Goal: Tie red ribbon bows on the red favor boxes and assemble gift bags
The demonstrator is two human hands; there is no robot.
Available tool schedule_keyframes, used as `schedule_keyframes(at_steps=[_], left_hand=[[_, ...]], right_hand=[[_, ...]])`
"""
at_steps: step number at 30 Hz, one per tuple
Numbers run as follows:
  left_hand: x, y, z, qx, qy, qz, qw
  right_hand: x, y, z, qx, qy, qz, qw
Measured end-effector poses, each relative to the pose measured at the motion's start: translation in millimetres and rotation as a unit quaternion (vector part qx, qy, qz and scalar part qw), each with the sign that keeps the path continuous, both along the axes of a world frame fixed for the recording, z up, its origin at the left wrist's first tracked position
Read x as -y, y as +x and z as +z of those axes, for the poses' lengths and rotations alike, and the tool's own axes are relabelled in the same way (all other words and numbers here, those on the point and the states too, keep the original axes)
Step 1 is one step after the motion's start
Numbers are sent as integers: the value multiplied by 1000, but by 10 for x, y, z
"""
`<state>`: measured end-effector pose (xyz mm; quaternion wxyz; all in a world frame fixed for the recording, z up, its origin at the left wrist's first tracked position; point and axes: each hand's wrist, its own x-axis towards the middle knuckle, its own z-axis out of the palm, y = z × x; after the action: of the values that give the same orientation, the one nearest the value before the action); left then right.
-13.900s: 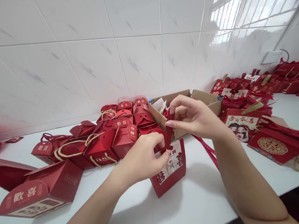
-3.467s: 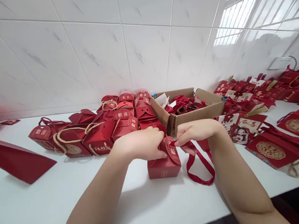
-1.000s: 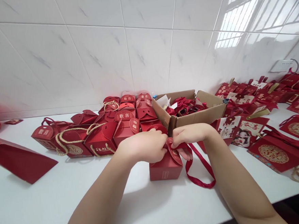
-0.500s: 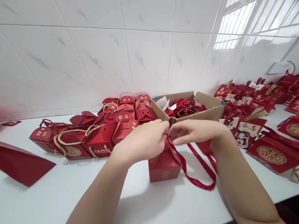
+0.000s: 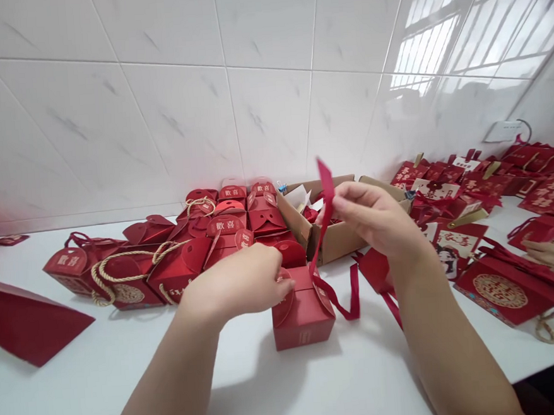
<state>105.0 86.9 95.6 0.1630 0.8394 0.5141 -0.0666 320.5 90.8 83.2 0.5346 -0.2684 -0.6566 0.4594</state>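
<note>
A small red gift box (image 5: 303, 316) stands on the white counter (image 5: 128, 382) in front of me. My left hand (image 5: 237, 283) is closed on the box's top flaps and holds them together. My right hand (image 5: 372, 216) is raised above and to the right of the box and pinches a red ribbon (image 5: 325, 188). The ribbon runs from the top of the box up to those fingers, and its other part loops down on the counter at the box's right side.
Several closed red boxes with rope handles (image 5: 176, 252) sit behind at the left. An open cardboard carton (image 5: 336, 238) holds ribbons. Flat red boxes and bags (image 5: 500, 280) cover the right. A folded red box (image 5: 23, 320) lies far left. Another person's hand (image 5: 553, 258) shows at the right edge.
My right hand has lifted away from the box top, pulling the ribbon up and taut. The loop on the counter has shortened. My left hand stays on the flaps.
</note>
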Motion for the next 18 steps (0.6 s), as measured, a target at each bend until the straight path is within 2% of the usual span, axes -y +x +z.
schedule_keyframes(at_steps=[3,6,9,11,14,16,18], left_hand=[[-69,79,-58,-26,-44,-18,999],[-88,113,-65,-31,-56,-36,997],[-95,76,-37,-17,-50,-44,998],[-113,28,-12,-1,-66,-41,997],[-161,-45,17,27,-135,-30,990],[-198,-83,28,48,-174,-27,983],[-233,-110,35,63,-186,-30,980]], right_hand=[[82,61,70,-96,37,-67,992],[168,116,147,-168,68,-102,978],[209,146,189,-187,72,-120,972],[207,137,187,-118,55,-115,985],[183,62,149,77,-29,-72,994],[154,-21,100,215,-104,-25,971],[106,-106,34,323,-136,8,937]])
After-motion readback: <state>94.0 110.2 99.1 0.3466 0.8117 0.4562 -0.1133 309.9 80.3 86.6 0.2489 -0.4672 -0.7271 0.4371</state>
